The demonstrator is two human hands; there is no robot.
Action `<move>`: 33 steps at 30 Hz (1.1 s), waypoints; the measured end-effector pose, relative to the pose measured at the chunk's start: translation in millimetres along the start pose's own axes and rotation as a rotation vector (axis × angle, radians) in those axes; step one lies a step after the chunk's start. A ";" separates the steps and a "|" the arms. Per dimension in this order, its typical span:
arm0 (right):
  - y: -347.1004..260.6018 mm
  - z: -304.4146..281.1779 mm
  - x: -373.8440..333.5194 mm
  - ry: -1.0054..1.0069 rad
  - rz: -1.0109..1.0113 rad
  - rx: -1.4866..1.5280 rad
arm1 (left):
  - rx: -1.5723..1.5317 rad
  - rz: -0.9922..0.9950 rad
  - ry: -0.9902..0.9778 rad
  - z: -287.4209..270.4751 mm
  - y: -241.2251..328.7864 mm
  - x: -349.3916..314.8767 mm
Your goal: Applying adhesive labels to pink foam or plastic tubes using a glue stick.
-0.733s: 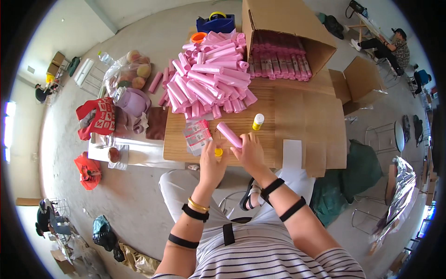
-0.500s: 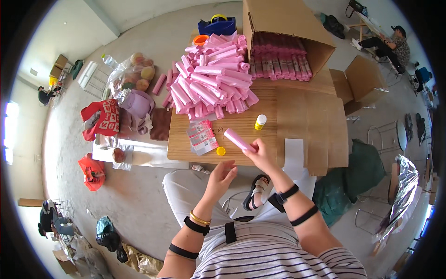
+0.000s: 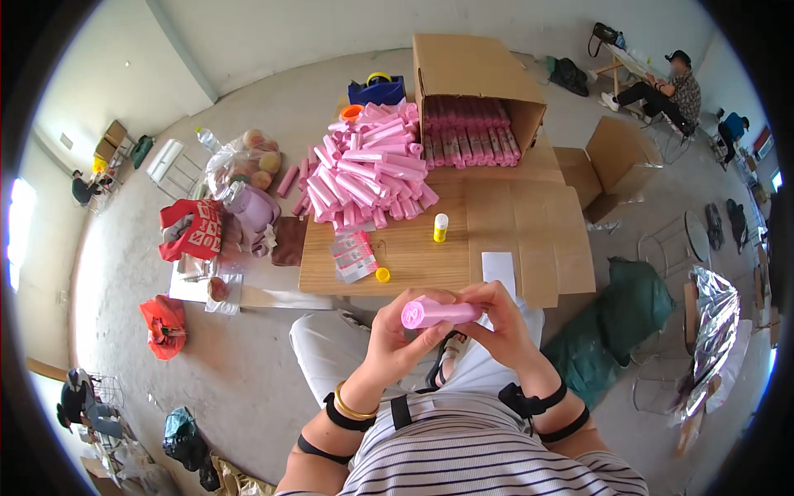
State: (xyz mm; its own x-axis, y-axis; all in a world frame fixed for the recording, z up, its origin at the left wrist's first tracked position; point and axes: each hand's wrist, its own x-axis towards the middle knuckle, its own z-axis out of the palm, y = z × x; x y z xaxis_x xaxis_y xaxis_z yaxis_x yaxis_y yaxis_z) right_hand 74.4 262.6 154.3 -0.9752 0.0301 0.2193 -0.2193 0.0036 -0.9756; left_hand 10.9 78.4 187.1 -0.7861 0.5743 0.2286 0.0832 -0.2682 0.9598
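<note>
A smooth pink plastic roll (image 3: 438,312) is held up over the lap, just off the near edge of the wooden counter (image 3: 422,269), its long axis running left to right between the hands. The left hand (image 3: 389,332) curls round its left part, thumb below, the spiral end facing left; the right hand (image 3: 503,327) pinches the right end, both equally near. Beyond lie a round yellow cap (image 3: 382,274), flat pink-and-white printed labels (image 3: 354,256), an upright white-and-yellow tube (image 3: 441,227) and heaped pink rolls (image 3: 368,178).
</note>
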 end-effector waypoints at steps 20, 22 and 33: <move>26.4 -40.3 -100.0 0.232 0.189 -0.258 | -0.088 -0.710 0.009 23.4 -118.7 -32.2; 58.6 -64.1 -119.9 0.312 0.306 -0.051 | -0.030 -0.874 -0.085 39.5 -127.7 -20.4; 104.5 -175.1 -168.9 0.885 0.417 0.183 | -0.275 -1.172 0.051 67.5 -264.4 10.4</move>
State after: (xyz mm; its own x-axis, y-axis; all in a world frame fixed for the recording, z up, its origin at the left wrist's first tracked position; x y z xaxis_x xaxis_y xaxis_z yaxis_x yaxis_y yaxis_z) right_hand 221.5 433.0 14.7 -0.6176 0.7291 -0.2950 0.0616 -0.3290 -0.9423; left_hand 22.0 207.5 -53.3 -0.3206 0.5499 -0.7713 -0.8257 0.2367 0.5120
